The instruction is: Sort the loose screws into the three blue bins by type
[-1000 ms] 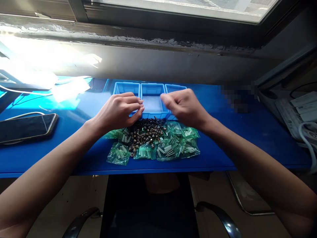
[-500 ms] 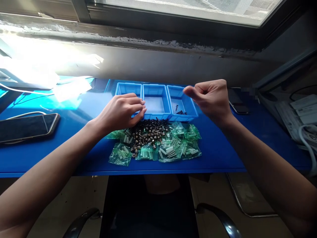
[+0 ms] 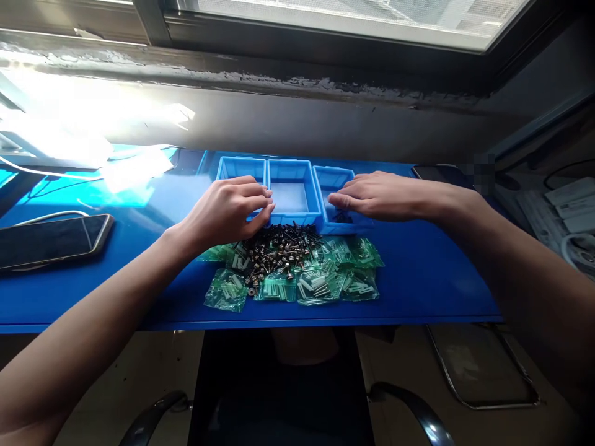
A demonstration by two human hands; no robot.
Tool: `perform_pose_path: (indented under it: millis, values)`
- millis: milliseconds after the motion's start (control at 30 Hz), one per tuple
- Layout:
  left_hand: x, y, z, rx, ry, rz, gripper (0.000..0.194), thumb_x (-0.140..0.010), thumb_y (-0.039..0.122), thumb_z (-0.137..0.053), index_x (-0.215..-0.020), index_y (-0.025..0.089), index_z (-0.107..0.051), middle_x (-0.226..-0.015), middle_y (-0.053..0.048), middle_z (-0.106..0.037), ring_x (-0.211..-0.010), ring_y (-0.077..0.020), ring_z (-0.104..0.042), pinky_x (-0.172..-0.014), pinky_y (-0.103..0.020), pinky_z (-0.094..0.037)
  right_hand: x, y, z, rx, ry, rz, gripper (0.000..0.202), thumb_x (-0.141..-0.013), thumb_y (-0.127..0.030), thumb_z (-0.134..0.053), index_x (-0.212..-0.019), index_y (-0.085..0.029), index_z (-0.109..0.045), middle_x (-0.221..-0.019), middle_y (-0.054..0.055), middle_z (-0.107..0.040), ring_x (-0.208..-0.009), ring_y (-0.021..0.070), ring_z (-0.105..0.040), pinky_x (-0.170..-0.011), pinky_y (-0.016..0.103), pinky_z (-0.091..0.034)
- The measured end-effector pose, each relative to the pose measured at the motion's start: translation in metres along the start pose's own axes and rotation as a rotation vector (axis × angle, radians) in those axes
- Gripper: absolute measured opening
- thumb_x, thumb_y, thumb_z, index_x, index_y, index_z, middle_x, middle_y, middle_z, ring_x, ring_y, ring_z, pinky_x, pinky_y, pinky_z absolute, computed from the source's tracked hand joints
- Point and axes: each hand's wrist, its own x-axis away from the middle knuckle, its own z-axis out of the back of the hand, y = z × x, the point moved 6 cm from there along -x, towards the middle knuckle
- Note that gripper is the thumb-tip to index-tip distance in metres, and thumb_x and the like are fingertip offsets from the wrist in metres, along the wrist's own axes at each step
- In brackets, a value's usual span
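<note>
Three blue bins stand side by side: a left bin (image 3: 242, 162), a middle bin (image 3: 289, 218) and a right bin (image 3: 325, 172). My left hand (image 3: 235, 205) rests over the front of the left bin, fingers bent and somewhat apart, nothing seen in them. Over the right bin is my right hand (image 3: 367, 195), palm down, fingers together; whatever is beneath the fingers is hidden. A few dark screws (image 3: 343, 217) lie in the right bin. In front of the bins is a heap of screws (image 3: 283, 248), ringed by green plastic packets (image 3: 320, 285) with white pieces inside.
A phone (image 3: 51, 240) lies at the left with a white cable behind it. Another dark phone (image 3: 437, 174) is at the back right, partly behind my right arm. Papers and a cable are at the far right. The blue table's front edge (image 3: 176, 324) runs below.
My right hand has moved down and left from above the right bin's edge, turning from a fist to palm down. The right bin has shifted slightly forward. My left hand has stayed put.
</note>
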Motion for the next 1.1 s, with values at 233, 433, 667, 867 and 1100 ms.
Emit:
perform_pose_path:
  millis: [233, 433, 667, 867, 1100]
  values:
    - [-0.001, 0.001, -0.001, -0.007, -0.007, -0.012, 0.032, -0.11, 0.022, -0.057, -0.089, 0.013, -0.079, -0.099, -0.006, -0.083, -0.092, -0.0219, -0.081, -0.077, -0.034, -0.067, 0.014, -0.025, -0.023, 0.246, 0.008, 0.062, 0.108, -0.098, -0.094, -0.008, -0.129, -0.015, -0.075, -0.104, 0.02, -0.077, -0.086, 0.0335, -0.065, -0.092, 0.054, -0.037]
    - [-0.001, 0.001, 0.001, -0.015, 0.011, -0.007, 0.032, -0.11, 0.022, -0.058, -0.086, 0.013, -0.078, -0.099, -0.006, -0.083, -0.091, -0.0232, -0.082, -0.073, -0.035, -0.067, -0.004, -0.009, -0.036, 0.107, 0.004, 0.167, 0.102, -0.098, -0.09, 0.007, -0.087, -0.02, -0.067, -0.089, 0.012, -0.067, -0.076, 0.0248, -0.052, -0.078, 0.04, -0.034]
    - [-0.002, 0.002, 0.001, -0.017, 0.011, -0.009, 0.03, -0.109, 0.021, -0.06, -0.085, 0.012, -0.076, -0.098, -0.006, -0.083, -0.091, -0.024, -0.082, -0.073, -0.035, -0.067, -0.011, -0.006, -0.035, 0.035, -0.058, 0.152, 0.102, -0.104, -0.085, 0.0, -0.083, -0.018, -0.073, -0.09, 0.012, -0.067, -0.073, 0.0219, -0.053, -0.066, 0.035, -0.026]
    - [-0.002, 0.003, 0.002, -0.024, 0.008, -0.011, 0.029, -0.109, 0.021, -0.061, -0.087, 0.013, -0.076, -0.1, -0.006, -0.083, -0.091, -0.024, -0.081, -0.073, -0.036, -0.067, -0.011, -0.006, -0.031, -0.077, -0.016, 0.139, 0.09, -0.108, -0.082, -0.013, -0.075, -0.018, -0.068, -0.086, 0.009, -0.066, -0.068, 0.0179, -0.05, -0.065, 0.035, -0.025]
    - [-0.001, 0.003, 0.001, -0.009, 0.017, -0.014, 0.026, -0.108, 0.02, -0.062, -0.087, 0.012, -0.076, -0.099, -0.006, -0.082, -0.091, -0.0251, -0.082, -0.072, -0.037, -0.068, -0.012, -0.005, -0.025, -0.298, 0.135, 0.11, 0.067, -0.109, -0.067, -0.04, -0.058, -0.024, -0.031, -0.056, -0.005, -0.028, -0.053, 0.0113, -0.024, -0.059, 0.035, -0.022]
